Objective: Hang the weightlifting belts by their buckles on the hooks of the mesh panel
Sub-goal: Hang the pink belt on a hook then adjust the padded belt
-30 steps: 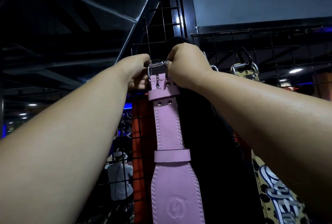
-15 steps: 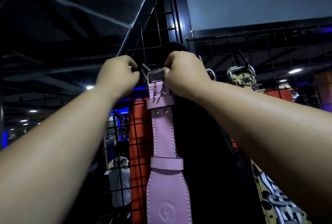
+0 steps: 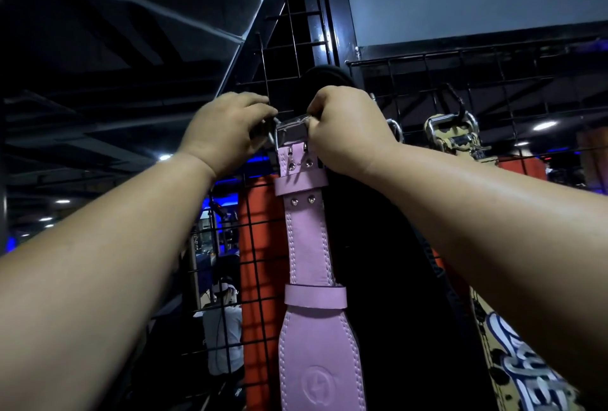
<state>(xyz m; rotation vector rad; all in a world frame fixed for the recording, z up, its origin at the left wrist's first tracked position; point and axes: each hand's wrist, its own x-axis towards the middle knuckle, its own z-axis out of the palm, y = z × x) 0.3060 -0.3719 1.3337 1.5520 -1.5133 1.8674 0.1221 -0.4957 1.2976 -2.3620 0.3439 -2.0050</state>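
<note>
A pink leather weightlifting belt (image 3: pixel 309 246) hangs down in front of the black mesh panel (image 3: pixel 460 81). Its silver buckle (image 3: pixel 291 132) is at the top, between my hands. My right hand (image 3: pixel 345 129) grips the buckle's right end with curled fingers. My left hand (image 3: pixel 223 130) is curled at the buckle's left end, fingers on a dark metal piece there; the hook itself is hidden behind my hands. A black belt (image 3: pixel 371 246) hangs behind the pink one.
A leopard-print belt (image 3: pixel 454 137) hangs by its buckle from a hook to the right, its printed lower part (image 3: pixel 526 371) at bottom right. Behind the mesh stand an orange column (image 3: pixel 260 246) and a person in white (image 3: pixel 223 328).
Both hands and the buckle shifted slightly; my left hand moved from under the buckle's left side out to its left end, and the view tilted so the belt sits lower.
</note>
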